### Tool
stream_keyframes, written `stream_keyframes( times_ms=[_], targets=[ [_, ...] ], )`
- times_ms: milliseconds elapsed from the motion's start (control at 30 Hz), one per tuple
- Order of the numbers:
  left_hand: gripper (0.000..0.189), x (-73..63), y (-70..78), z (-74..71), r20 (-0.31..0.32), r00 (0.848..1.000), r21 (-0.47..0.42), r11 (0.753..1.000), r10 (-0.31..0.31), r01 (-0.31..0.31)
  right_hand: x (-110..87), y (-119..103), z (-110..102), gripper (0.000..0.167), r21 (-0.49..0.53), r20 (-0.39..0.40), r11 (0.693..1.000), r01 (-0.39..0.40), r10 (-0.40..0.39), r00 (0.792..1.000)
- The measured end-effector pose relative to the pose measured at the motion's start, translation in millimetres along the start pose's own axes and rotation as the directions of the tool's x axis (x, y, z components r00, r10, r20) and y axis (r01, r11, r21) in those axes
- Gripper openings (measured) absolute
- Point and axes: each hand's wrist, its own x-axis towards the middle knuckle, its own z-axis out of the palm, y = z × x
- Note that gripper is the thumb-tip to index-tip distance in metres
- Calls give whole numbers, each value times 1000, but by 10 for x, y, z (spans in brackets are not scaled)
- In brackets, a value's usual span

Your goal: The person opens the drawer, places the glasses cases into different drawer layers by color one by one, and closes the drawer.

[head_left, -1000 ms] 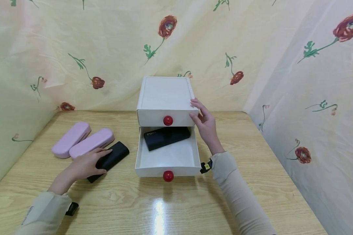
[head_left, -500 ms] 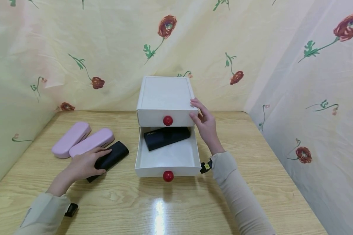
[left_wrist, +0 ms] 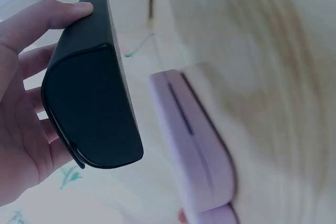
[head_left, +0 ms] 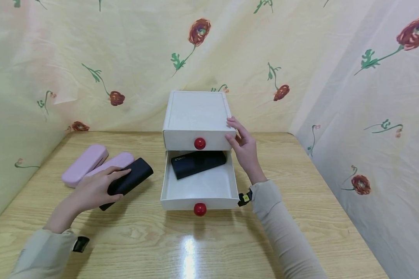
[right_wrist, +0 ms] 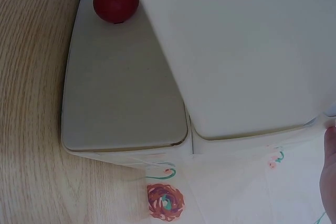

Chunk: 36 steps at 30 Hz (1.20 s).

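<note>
Wood-grain surface (head_left: 143, 244), floral backdrop (head_left: 143, 42); black glasses case (head_left: 135, 175) just lifted, left of open drawer (head_left: 181, 204), gripped in left hand (head_left: 92, 190), likely free to move; right hand (head_left: 246, 150) rests, fingers relaxed, on white cabinet (head_left: 197, 111)

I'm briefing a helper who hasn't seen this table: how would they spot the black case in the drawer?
Find the white drawer unit toward the back of the wooden table; its lower drawer is pulled out. Inside, toward the rear, a black case lies at a slant. Unlike the other black case, held in the left hand, it sits in the drawer, pale lettering showing.
</note>
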Motion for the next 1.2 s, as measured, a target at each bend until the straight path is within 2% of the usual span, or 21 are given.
stream_keyframes(
  times_ms=[233,367,633,933,1200],
  targets=[
    [69,-11,107,-165,-16,999,-13,1000,28,-28,-46,-237,39,38,-12,2,1000,-22,22,1000],
    [69,-14,158,-240,-18,999,-12,999,40,-40,-47,-259,43,38,-18,1,1000,-26,26,1000],
    [68,-33,232,-386,-31,997,-12,998,69,-70,3,-6,2,39,4,-3,1000,-12,12,1000],
    [69,-18,317,-535,-49,992,-19,993,119,-120,2,23,7,38,3,-5,1000,19,-19,1000],
    [69,23,361,-580,-74,975,-7,978,209,-210,7,23,5,38,-6,-5,1000,7,-7,1000]
  ],
)
